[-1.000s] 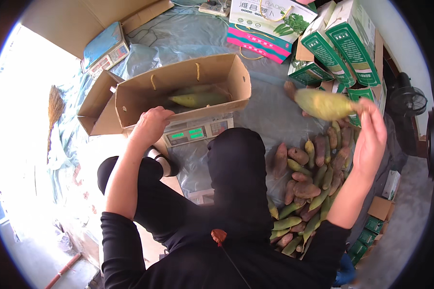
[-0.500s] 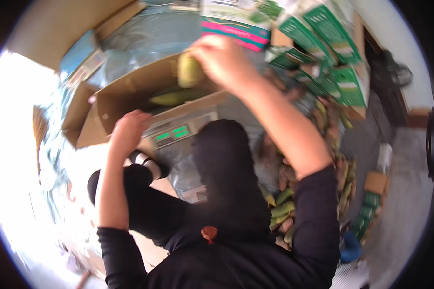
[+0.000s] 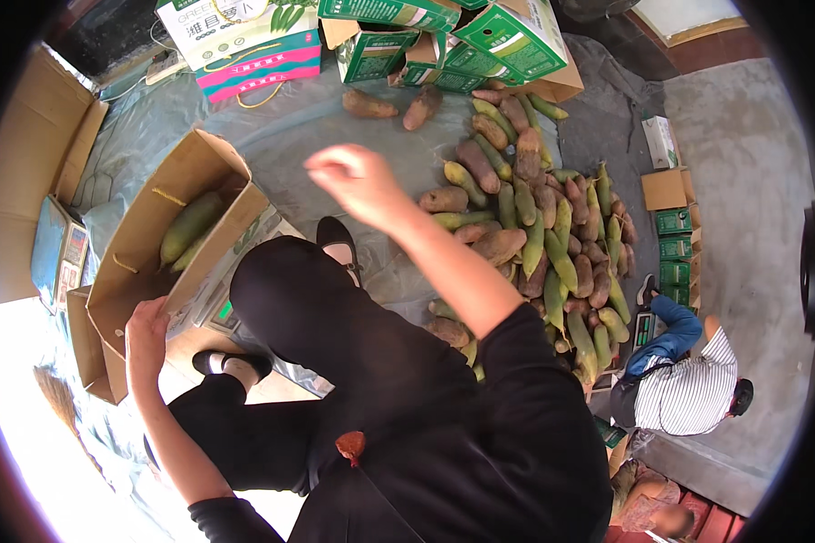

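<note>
Up-left of the left grip point(image 3: 147, 330) stands a blue scale point(image 3: 49, 246); down-left, a broom point(image 3: 57, 398); well above, a power strip point(image 3: 165, 67); far right, a striped-shirted person point(image 3: 686, 391).

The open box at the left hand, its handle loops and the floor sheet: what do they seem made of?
Box: likely cardboard, matt brown, with flat panels and folded flaps.
Handle loops: probably twisted cord, yellowish; the fibre can't be told.
Floor sheet: apparently thin plastic film, translucent bluish, with wrinkles and shiny glints.

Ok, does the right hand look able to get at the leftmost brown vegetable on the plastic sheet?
Probably yes: the right hand looks empty, and only plastic sheet shows between it and the leftmost brown vegetable, though some reach forward seems needed.
</note>
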### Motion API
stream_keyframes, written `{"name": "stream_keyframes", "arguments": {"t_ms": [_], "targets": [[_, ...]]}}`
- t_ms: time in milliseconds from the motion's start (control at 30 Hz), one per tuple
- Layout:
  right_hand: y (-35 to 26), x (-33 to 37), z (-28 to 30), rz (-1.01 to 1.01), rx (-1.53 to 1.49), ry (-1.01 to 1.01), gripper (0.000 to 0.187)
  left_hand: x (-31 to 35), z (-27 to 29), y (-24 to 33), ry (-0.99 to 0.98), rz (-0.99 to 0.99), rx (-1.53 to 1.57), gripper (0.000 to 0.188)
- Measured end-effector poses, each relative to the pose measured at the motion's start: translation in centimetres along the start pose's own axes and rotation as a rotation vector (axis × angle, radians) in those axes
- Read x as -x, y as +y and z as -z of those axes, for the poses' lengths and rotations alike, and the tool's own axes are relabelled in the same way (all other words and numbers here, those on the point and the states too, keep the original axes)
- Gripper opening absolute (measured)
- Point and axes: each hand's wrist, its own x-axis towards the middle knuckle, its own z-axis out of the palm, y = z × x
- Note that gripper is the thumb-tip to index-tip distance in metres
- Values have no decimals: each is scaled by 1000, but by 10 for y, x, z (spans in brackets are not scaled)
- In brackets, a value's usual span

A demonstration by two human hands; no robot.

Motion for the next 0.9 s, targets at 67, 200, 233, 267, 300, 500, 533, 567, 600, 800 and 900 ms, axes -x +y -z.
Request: {"name": "stream_keyframes", "arguments": {"t_ms": [67,200,233,267,300,500,533,567,600,800,900], "targets": [[53,26,53,-140,246,113,18,-2,2,3,7,-15,29,31],[147,99,150,-378,347,485,19,-3,1,6,-13,30,8,32],[172,122,172,-430,305,597,19,-4,1,8,-16,48,37,32],[198,146,191,-495,210,670,18,-5,2,10,-23,43,36,32],[216,166,205,-628,200,722,18,-4,3,12,-21,61,57,33],[258,272,222,-852,484,806,21,-9,5,20,-53,91,31,35],[280,298,240,-941,736,591,22,-12,3,21,-61,89,70,35],[296,317,250,-1019,975,349,23,-14,0,20,-70,96,105,35],[304,326,248,-1022,971,342,23,-12,-1,19,-73,101,100,35],[268,310,228,-1145,642,905,19,-9,-1,22,-45,151,115,36],[248,290,243,-1218,646,989,62,-5,1,25,-50,208,168,36]]}}
